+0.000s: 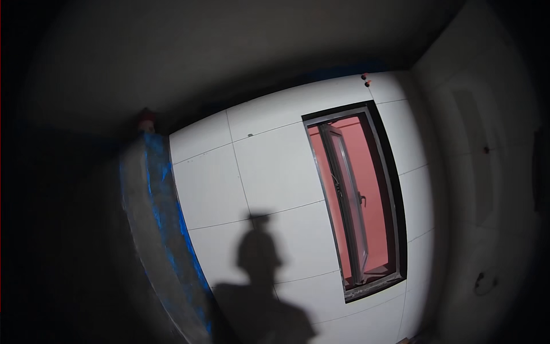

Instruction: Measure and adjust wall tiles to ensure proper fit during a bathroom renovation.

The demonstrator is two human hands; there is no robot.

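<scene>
Neither my left hand nor my right hand shows in the head view. Before me rises a wall of large white tiles (269, 166) with thin dark joints. A narrow window frame (394, 195) is set into it right of the middle. Its sash (349, 200), with a dark handle (362, 199), stands swung inward, and a pinkish surface (369, 166) shows behind it. My shadow (260, 275), head and shoulders, falls on the lower tiles.
Left of the tiles runs a grey strip smeared with blue (160, 195), topped by a reddish object (147, 119). Two small red-and-black pieces (365, 80) sit at the tiles' upper edge. A dim side wall (487, 172) stands at right, with a dark loop (484, 284) low on it.
</scene>
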